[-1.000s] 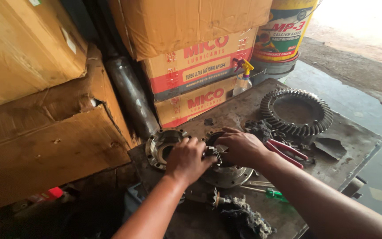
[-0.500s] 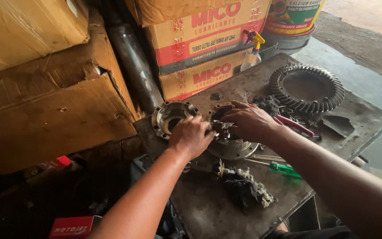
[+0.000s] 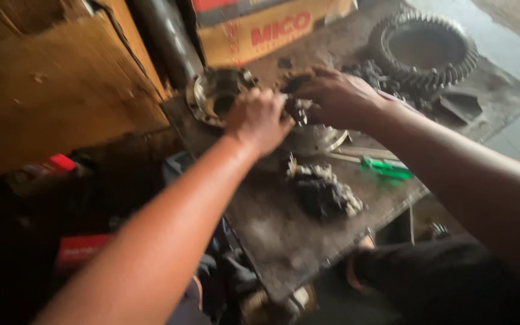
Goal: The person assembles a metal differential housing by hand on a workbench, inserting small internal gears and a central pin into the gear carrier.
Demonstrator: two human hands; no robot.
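**Two hands on a greasy gear assembly at the bench edge**

Here, both hands meet over a dark, oily gear assembly [image 3: 299, 111] that sits on a round metal housing [image 3: 320, 138] on the stained workbench [image 3: 272, 222]. The left hand [image 3: 259, 120] is closed over the near side of the assembly, fingers curled around it. The right hand [image 3: 338, 96] comes from the other side, fingers bent and pressing on the top part. The picture is blurred, so I cannot tell how firm each hold is, only that both hands are clamped on the same piece.

Just beside the left hand lies a second round flange [image 3: 215, 96] with a hole in the middle. Behind the right hand there is a big ring gear [image 3: 425, 51] with many teeth. Near the front, a dirty rag [image 3: 323, 192] and a green-handled screwdriver [image 3: 386, 167] lie on the bench. A cardboard box [image 3: 260, 33] stands at the back.

What could go wrong, I think: the parts look covered in grease, so a piece may slip out of the fingers and fall. The bench is narrow and its edge is near, so a dropped part could roll off to the floor. Fingers may also be pinched between the gear teeth.
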